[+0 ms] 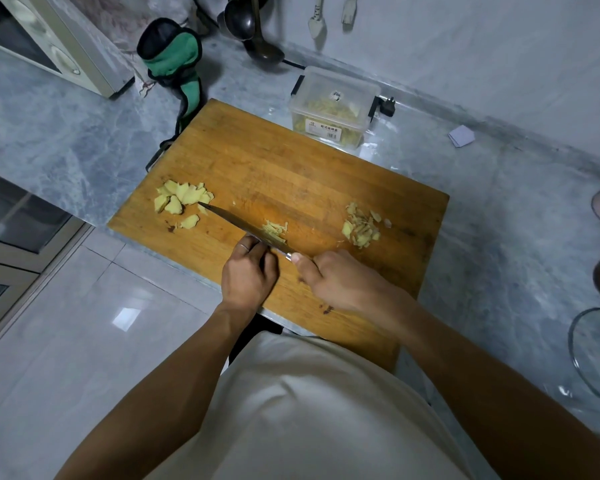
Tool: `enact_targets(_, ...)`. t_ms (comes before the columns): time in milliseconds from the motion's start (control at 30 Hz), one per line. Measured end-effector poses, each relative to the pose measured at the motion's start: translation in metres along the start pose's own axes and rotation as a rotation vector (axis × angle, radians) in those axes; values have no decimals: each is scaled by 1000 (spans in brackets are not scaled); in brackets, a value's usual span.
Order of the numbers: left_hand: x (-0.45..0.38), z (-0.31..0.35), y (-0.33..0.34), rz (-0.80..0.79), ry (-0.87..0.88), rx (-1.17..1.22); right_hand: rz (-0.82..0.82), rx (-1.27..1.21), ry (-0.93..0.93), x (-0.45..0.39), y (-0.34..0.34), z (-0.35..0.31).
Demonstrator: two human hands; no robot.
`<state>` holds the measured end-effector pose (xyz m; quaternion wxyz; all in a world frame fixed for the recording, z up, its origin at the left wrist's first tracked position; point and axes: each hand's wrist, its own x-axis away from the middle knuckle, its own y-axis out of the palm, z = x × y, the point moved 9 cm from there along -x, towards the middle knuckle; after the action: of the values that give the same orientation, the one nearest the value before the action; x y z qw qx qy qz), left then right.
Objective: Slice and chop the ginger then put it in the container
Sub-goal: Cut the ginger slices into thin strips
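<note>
Ginger strips [275, 231] lie beside the knife [232, 221] gripped by right fingers [303, 263]; left fingers [253, 249] curl on them.

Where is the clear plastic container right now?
In the head view, the clear plastic container stands on the counter just beyond the far edge of the cutting board, to the right of the green cloth, near the wall.
</note>
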<state>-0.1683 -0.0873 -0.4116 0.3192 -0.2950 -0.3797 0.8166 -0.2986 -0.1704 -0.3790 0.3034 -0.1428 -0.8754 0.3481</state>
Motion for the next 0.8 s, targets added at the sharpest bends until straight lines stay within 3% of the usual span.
enact_targets(800, 2, 2, 2, -40, -22, -53, 1, -42, 7, 6, 3, 3)
